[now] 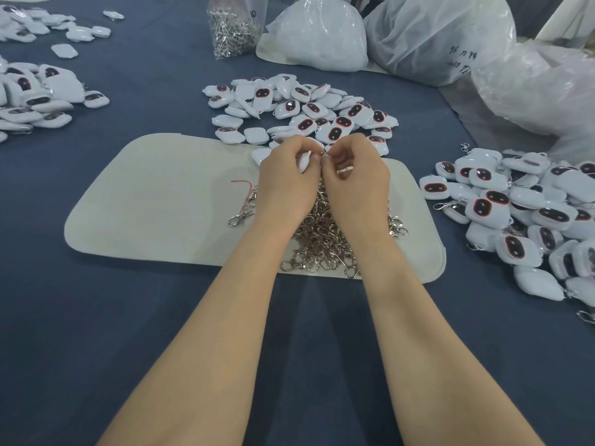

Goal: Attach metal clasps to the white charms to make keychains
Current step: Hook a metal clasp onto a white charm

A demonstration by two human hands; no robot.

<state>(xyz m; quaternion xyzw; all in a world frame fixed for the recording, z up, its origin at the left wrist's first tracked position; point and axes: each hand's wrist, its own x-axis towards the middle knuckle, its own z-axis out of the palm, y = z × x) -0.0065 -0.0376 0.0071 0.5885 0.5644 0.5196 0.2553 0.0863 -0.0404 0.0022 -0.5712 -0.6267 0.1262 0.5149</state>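
While both hands meet above the middle of the cream felt mat (154, 201), the left hand (286, 185) has its fingers (301, 146) curled narrow around one white charm (303, 160), held edge-up between thumb and forefinger. Right hand (355, 178): fingers (346, 144) pinched tight at the charm's upper end, touching the left fingertips; what they pinch is too small to tell; a pale ring (344, 170) sits on one finger. Loose metal clasps (322, 239): silver heap on the mat, directly beneath the wrists and partly hidden by them, with a few strays at its left edge beside a thin red cord (243, 185). Unfinished charms (306, 114): white pile with dark, red-rimmed oval faces, lying on the blue cloth of the counter (161, 317) just beyond the mat's far edge, some overlapping that edge. Pile of charms at right (521, 214): heaped on the counter near the mat, several with clasps showing at their ends. Piles of charms at left (42, 98): well apart from the mat, near the picture's edge. Clear bag of clasps (233, 30): upright at the far side of the counter. Large translucent plastic bags (434, 37): white contents, far right, one bearing handwriting that cannot be read.
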